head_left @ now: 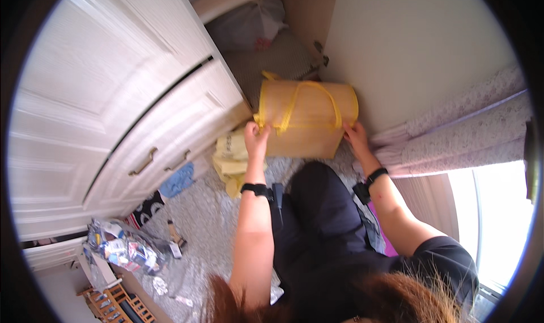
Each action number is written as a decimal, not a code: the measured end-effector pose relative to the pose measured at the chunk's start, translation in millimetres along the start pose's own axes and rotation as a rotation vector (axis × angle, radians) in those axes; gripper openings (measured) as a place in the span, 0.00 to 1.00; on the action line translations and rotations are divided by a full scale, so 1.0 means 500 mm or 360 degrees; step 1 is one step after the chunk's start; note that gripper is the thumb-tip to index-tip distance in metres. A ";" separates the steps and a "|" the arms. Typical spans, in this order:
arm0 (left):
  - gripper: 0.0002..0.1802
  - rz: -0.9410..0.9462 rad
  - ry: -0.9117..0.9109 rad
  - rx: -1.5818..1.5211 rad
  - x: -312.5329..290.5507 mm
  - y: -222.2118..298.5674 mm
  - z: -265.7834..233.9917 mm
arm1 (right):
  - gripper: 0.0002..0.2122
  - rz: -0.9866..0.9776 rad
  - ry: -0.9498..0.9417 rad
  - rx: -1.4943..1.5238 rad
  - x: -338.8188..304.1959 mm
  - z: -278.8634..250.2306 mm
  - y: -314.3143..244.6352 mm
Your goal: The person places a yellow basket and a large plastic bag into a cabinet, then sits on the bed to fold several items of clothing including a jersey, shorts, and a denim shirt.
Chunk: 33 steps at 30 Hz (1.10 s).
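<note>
A tan storage bag (309, 141) with yellow edging and a looped yellow handle stands in front of me, at the opening of a cupboard. My left hand (258, 136) is closed on the bag's near left edge, beside a bit of yellow trim. On the opposite side, my right hand (355, 134) pinches the near right edge. A pale yellow folded cloth or bag (228, 155) lies just left of my left hand. What the tan bag contains cannot be seen.
Behind the bag, the open cupboard (249, 68) holds a whitish plastic bundle (252, 25). White drawers (170, 130) line the left. A purple-grey curtain (453, 130) hangs by the window at right. A clear bag of small items (127, 246) and a blue cloth (177, 180) lie lower left.
</note>
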<state>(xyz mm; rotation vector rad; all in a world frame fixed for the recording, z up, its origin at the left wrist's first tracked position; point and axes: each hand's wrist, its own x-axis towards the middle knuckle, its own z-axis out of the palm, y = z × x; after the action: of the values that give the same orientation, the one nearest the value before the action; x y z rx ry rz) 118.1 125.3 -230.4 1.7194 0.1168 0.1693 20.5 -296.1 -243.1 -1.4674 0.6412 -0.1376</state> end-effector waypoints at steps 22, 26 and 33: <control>0.23 -0.0703 -0.0473 0.0054 -0.039 0.358 0.030 | 0.20 -0.0586 -0.0175 -0.0761 0.087 -0.042 -0.120; 0.24 -0.0934 0.0025 -0.0203 -0.104 0.501 0.051 | 0.15 -0.0556 -0.0544 -0.1121 0.173 0.033 -0.448; 0.34 -0.0193 0.0368 -0.0867 -0.146 0.586 0.321 | 0.13 -0.1814 -0.0678 -0.1319 0.412 0.202 -0.934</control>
<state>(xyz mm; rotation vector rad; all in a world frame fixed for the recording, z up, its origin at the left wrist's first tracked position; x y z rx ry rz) 69.4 -89.0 31.5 1.1424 0.3152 0.2815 375.8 -362.7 130.9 -2.4296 -0.6412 -0.4539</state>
